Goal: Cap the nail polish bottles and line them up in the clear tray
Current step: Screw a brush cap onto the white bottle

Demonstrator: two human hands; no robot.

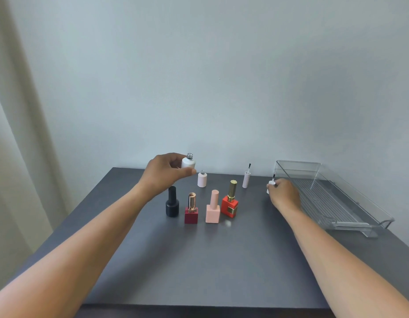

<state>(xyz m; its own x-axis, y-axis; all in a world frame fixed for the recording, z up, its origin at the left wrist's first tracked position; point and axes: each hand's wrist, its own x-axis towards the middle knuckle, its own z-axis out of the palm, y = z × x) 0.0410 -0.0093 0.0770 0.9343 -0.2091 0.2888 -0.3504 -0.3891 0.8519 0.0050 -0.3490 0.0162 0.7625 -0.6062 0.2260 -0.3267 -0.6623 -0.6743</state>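
Note:
My left hand (166, 173) holds a white uncapped bottle (188, 162) lifted above the table, its threaded neck up. My right hand (283, 193) grips a white brush cap (271, 182), brush pointing up, just left of the clear tray (350, 196). Another uncapped pale bottle (202, 179) stands at the back. A pale brush cap (246, 179) stands upright on its own, brush up. Capped bottles stand in a row in front: black (172, 203), dark red with gold cap (191, 210), pink (212, 207), red-orange with gold cap (230, 200).
The dark grey table (198, 260) meets a pale wall at the back. A curtain (19, 157) hangs at the left. The tray lies along the table's right edge with nothing inside.

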